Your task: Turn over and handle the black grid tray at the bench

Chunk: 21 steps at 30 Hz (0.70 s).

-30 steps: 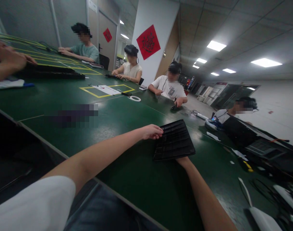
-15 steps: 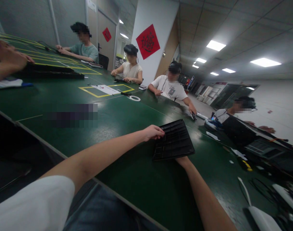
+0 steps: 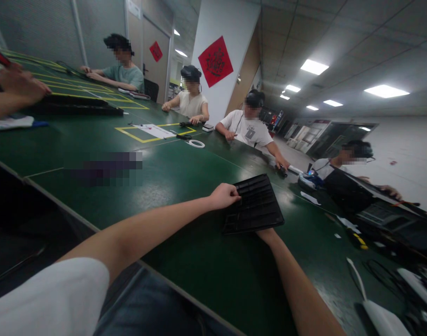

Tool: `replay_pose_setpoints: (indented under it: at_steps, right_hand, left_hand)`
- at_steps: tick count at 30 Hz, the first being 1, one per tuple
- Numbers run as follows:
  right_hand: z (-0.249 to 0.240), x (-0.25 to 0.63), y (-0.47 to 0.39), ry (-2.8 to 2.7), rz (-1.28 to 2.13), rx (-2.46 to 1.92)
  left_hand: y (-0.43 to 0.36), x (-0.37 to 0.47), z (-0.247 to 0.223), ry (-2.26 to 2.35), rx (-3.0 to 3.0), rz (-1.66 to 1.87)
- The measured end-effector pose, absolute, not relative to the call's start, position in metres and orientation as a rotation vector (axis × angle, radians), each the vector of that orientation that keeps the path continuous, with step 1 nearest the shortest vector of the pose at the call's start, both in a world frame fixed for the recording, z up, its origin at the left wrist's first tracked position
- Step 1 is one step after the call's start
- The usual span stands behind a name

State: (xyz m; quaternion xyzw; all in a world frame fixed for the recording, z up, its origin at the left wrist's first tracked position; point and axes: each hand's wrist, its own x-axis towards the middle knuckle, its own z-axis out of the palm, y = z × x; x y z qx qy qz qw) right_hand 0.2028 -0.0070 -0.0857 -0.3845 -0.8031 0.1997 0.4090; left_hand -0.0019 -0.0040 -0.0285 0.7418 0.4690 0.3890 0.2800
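Note:
A thin black ribbed panel (image 3: pixel 257 205), rather like a shallow tray with raised rows, is held tilted above the green table. My right hand (image 3: pixel 266 234) supports it from below at the near edge; the panel hides the fingers. At the panel's left side my left hand (image 3: pixel 225 196) is closed in a pinch, its fingertips over the ribbed face. Whether those fingertips grip the edge or some small part cannot be made out.
On the green table (image 3: pixel 185 177) lie a roll of white tape (image 3: pixel 196 144), a white sheet (image 3: pixel 153 130) and a yellow-and-black tool (image 3: pixel 359 241). A white device (image 3: pixel 385 317) with cables stands near right. Several co-workers sit around; one person's hand (image 3: pixel 20 86) works far left.
My left hand has turned slightly, its fingers curling more at the panel's left side. The panel and my right hand stay put. Co-workers' hands across the table have shifted.

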Motion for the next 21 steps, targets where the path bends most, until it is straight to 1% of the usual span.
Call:
replay_pose_setpoints:
  at_steps: [4, 8, 16, 21]
  right_hand:
    - [-0.084, 0.206, -0.009, -1.982, 0.548, -0.982]
    - [-0.085, 0.207, -0.008, -1.979, 0.596, -0.990]
    - [-0.089, 0.208, -0.007, -1.997, 0.554, -0.998]
    - [-0.086, 0.203, -0.005, -2.047, 0.554, -0.930]
  left_hand:
    - [-0.006, -0.008, -0.021, 1.210, 2.244, 0.966]
    - [-0.005, -0.015, -0.014, 1.079, 2.283, 0.885]
    - [-0.002, -0.019, -0.013, 0.875, 2.169, 0.820]
    - [-0.001, -0.013, -0.020, 0.922, 1.935, 0.817]
